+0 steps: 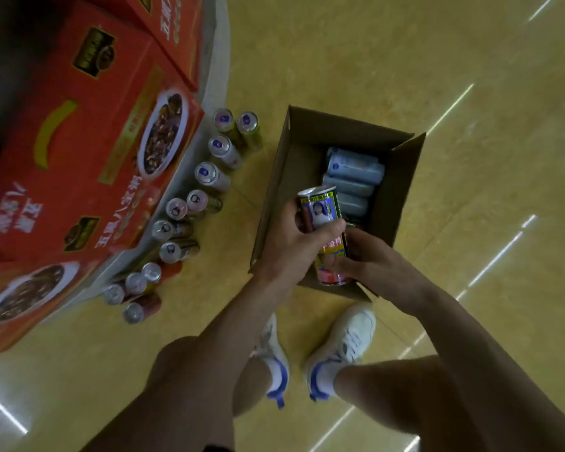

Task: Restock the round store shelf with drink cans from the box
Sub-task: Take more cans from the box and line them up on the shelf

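Holding an upper can (320, 207) upright above the near corner of the box (340, 125), wrapping it with the left hand (291, 239), fingers and thumb curled tight round the lower label. Gripping a second can (331, 256) just below and touching the first, clamping it from the side with the curled fingers of the right hand (369, 259). Leaving pale blue cans (353, 177) lying on their sides toward the box's far right wall.

Probably lifting out: worth raising both cans clear of the cardboard rim before swinging left, then setting them upright beside the row of cans (206, 174) standing along the curved edge of the round shelf (211, 66).

Showing a green-and-yellow label with a small printed portrait on the upper can; finding the red characters on the lower one too blurred for reading. Reading 五黑八宝粥 on the red cartons (88, 151) stacked at the shelf's edge.
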`<action>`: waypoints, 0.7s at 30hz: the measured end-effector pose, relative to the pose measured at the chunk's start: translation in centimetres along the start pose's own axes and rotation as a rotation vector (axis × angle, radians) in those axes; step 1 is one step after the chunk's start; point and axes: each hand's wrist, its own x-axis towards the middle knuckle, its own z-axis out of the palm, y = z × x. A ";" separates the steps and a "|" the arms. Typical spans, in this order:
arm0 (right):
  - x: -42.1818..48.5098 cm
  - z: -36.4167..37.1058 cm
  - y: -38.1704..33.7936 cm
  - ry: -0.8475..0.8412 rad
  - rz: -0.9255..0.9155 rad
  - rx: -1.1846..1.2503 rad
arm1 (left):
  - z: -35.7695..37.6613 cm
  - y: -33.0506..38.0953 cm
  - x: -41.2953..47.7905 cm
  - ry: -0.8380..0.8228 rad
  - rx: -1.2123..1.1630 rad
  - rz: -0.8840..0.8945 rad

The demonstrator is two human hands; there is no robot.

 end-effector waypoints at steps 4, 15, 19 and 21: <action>-8.0 0.2 -3.8 -0.084 0.007 0.004 | 0.3 4.5 -7.8 -0.074 0.000 -0.041; -27.3 2.2 -21.5 -0.042 -0.129 -0.062 | -2.5 23.8 -26.2 -0.026 0.001 0.107; -30.5 2.8 -26.7 -0.085 -0.211 -0.168 | -4.1 28.3 -30.3 0.044 -0.035 0.190; -31.7 3.3 -29.0 -0.108 -0.250 -0.218 | -5.0 29.7 -32.1 0.088 -0.048 0.235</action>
